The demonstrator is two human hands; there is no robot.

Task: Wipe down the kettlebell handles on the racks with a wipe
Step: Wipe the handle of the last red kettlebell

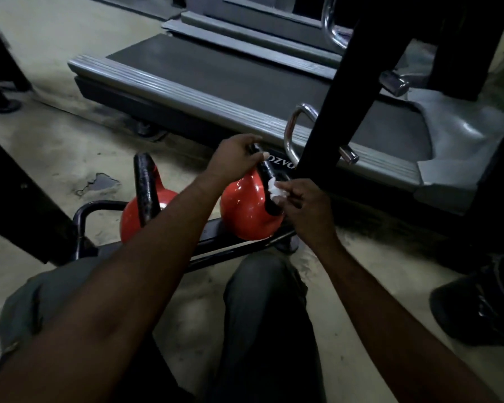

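Between the two hands, black steel handle of the right-hand glossy red kettlebell; its near leg runs up-and-away from the right hand toward the left. Left hand closed around the handle top, steadying. Right hand pinches small crumpled white wipe, pressed against the leg's lower part; nearer hand for wiping. Count: two kettlebells on low black metal rack, second left of left forearm, untouched; one wipe.

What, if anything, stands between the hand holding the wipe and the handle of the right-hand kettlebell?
Nothing visible. The right hand already presses the white wipe against the black handle of the right-hand kettlebell. The left hand grips the top of that handle, above the wipe, not in its way.
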